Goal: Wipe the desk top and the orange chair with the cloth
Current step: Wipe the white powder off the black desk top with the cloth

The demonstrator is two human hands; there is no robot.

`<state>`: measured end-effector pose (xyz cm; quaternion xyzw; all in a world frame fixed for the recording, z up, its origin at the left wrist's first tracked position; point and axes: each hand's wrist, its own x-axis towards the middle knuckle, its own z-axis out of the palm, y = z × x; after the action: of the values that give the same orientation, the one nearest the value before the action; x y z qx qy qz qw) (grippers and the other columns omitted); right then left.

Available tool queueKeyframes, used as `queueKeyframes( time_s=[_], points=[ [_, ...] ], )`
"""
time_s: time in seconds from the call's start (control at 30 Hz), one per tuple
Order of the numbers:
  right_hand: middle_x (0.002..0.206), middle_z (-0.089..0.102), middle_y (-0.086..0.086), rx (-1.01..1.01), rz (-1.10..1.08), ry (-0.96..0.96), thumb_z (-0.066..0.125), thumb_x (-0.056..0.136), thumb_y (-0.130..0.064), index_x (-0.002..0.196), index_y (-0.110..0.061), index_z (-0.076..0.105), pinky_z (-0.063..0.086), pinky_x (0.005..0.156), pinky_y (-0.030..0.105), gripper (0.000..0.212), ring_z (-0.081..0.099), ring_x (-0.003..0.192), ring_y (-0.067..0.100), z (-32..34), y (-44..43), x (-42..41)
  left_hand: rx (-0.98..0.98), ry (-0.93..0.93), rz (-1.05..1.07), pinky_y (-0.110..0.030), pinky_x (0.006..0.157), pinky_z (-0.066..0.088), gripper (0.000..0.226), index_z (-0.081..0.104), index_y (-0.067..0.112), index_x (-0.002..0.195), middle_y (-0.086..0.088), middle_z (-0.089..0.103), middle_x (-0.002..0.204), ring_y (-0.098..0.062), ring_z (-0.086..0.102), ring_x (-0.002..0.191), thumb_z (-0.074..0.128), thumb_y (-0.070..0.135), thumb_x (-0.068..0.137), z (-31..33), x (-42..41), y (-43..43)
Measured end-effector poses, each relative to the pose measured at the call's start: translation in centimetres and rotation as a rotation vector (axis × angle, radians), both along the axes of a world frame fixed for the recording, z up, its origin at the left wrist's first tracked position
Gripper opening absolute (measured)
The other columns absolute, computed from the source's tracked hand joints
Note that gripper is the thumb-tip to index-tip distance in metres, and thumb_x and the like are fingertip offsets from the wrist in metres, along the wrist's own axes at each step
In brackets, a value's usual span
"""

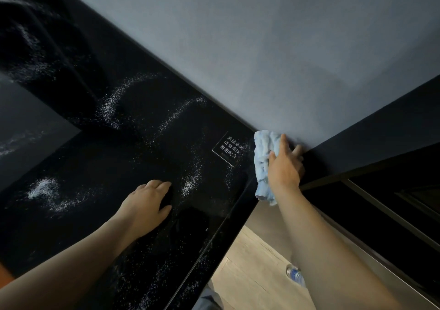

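Head view: A glossy black table (100, 157) runs slantwise across the picture, its back edge tight against a grey-blue wall (262, 47). White specks (114, 105) lie in curved streaks over much of the top, with a denser patch towards the table's left part.

The cloth (263, 147), light blue and crumpled, sits at the table's corner, where the back edge along the wall meets the edge nearest the person. The right hand (284, 164) grasps it there: the thumb is folded onto the fabric, one finger is stretched out along the wall line, and the other fingers lie towards the wall. The upper part of the cloth is bunched against the wall, and its lower end hangs past the wrist, over the table's near edge.

Just beside the cloth, on the table top, lies a small dark sign (229, 149) with white characters, close to the corner and apart from the hand.

The left hand (145, 202) rests palm down on the table near its near edge, well apart from the cloth. Its fingers are relaxed against the surface and it holds nothing.

To the right of the corner, a dark panel (381, 119) butts against the wall. Below the table's near edge a pale wooden floor (250, 269) shows, and on it lies a clear bottle (295, 275) with a blue label, partly hidden behind the right forearm.

A sliver of orange shows at the picture's lower left, beyond the table's edge; I cannot tell what it belongs to.
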<state>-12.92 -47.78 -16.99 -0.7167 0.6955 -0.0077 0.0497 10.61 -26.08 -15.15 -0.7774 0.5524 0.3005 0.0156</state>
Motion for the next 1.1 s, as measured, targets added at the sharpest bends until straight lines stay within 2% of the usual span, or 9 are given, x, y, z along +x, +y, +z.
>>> queueKeyframes(
  time_s=[0.07, 0.13, 0.27, 0.43, 0.67, 0.83, 1.0, 1.1],
  points=[
    [0.143, 0.024, 0.023, 0.046, 0.006, 0.044, 0.045, 0.099, -0.035, 0.149, -0.027, 0.023, 0.05, 0.082, 0.044, 0.055, 0.042, 0.119, 0.041, -0.8, -0.8, 0.1, 0.016, -0.011, 0.002, -0.032, 0.11, 0.036, 0.067, 0.021, 0.026, 0.151, 0.004, 0.026, 0.152, -0.022, 0.033, 0.136, 0.05, 0.045, 0.094, -0.4, 0.1, -0.2],
    [0.145, 0.021, 0.021, 0.109, -0.001, 0.027, 0.042, 0.1, -0.038, 0.15, -0.029, 0.021, 0.048, 0.087, 0.045, 0.056, 0.041, 0.122, 0.039, -1.4, -1.2, 0.2, 0.05, -0.017, 0.001, -0.038, 0.112, 0.033, 0.07, 0.019, 0.027, 0.152, 0.001, 0.018, 0.156, -0.026, 0.024, 0.142, 0.051, 0.049, 0.092, -0.9, 0.2, -0.3],
    [0.146, 0.024, 0.016, 0.155, -0.034, -0.041, 0.037, 0.097, -0.05, 0.148, -0.029, 0.027, 0.043, 0.093, 0.045, 0.055, 0.042, 0.122, 0.038, -2.1, -1.5, 0.4, 0.123, -0.033, -0.028, -0.046, 0.115, 0.026, 0.086, 0.014, 0.03, 0.153, 0.0, -0.001, 0.16, -0.03, -0.001, 0.147, 0.055, 0.062, 0.085, -1.7, 0.3, -0.4],
    [0.143, 0.032, 0.016, 0.155, -0.045, -0.067, 0.03, 0.092, -0.066, 0.141, -0.025, 0.039, 0.044, 0.092, 0.045, 0.065, 0.043, 0.122, 0.039, -2.3, -1.8, 0.2, 0.181, -0.085, -0.095, -0.048, 0.116, 0.017, 0.102, 0.003, 0.028, 0.154, -0.001, -0.016, 0.159, -0.029, -0.011, 0.147, 0.061, 0.065, 0.078, -2.0, 0.1, -0.1],
    [0.126, 0.042, 0.018, 0.026, -0.098, -0.069, 0.042, 0.089, -0.064, 0.126, -0.016, 0.05, 0.046, 0.081, 0.039, 0.061, 0.051, 0.105, 0.039, -3.3, -1.1, 0.9, 0.224, -0.152, -0.138, -0.048, 0.117, 0.014, 0.109, -0.005, 0.023, 0.153, -0.006, -0.023, 0.157, -0.034, -0.014, 0.146, 0.062, 0.064, 0.078, -2.4, -0.5, -0.2],
    [0.125, 0.041, 0.016, 0.023, -0.076, -0.061, 0.047, 0.09, -0.059, 0.122, -0.016, 0.051, 0.045, 0.082, 0.038, 0.054, 0.05, 0.106, 0.038, -3.3, -0.4, 0.9, 0.217, -0.167, -0.144, -0.047, 0.116, 0.016, 0.11, -0.003, 0.022, 0.154, -0.007, -0.022, 0.158, -0.035, -0.013, 0.146, 0.063, 0.064, 0.077, -2.4, -0.5, -0.2],
    [0.124, 0.042, 0.015, 0.018, -0.055, -0.061, 0.05, 0.09, -0.055, 0.117, -0.016, 0.053, 0.044, 0.074, 0.034, 0.048, 0.052, 0.105, 0.036, -3.0, 1.4, 1.0, 0.202, -0.166, -0.136, -0.048, 0.115, 0.018, 0.11, -0.001, 0.021, 0.154, -0.008, -0.02, 0.158, -0.036, -0.011, 0.146, 0.065, 0.062, 0.076, -2.4, -0.5, 0.0],
    [0.122, 0.044, 0.013, 0.017, -0.046, -0.059, 0.05, 0.09, -0.056, 0.113, -0.017, 0.054, 0.038, 0.065, 0.031, 0.045, 0.055, 0.099, 0.034, -2.9, 2.8, 1.0, 0.2, -0.173, -0.141, -0.048, 0.115, 0.019, 0.11, -0.001, 0.021, 0.154, -0.008, -0.019, 0.158, -0.036, -0.01, 0.146, 0.066, 0.062, 0.076, -2.5, -0.5, -0.1]
  ],
)
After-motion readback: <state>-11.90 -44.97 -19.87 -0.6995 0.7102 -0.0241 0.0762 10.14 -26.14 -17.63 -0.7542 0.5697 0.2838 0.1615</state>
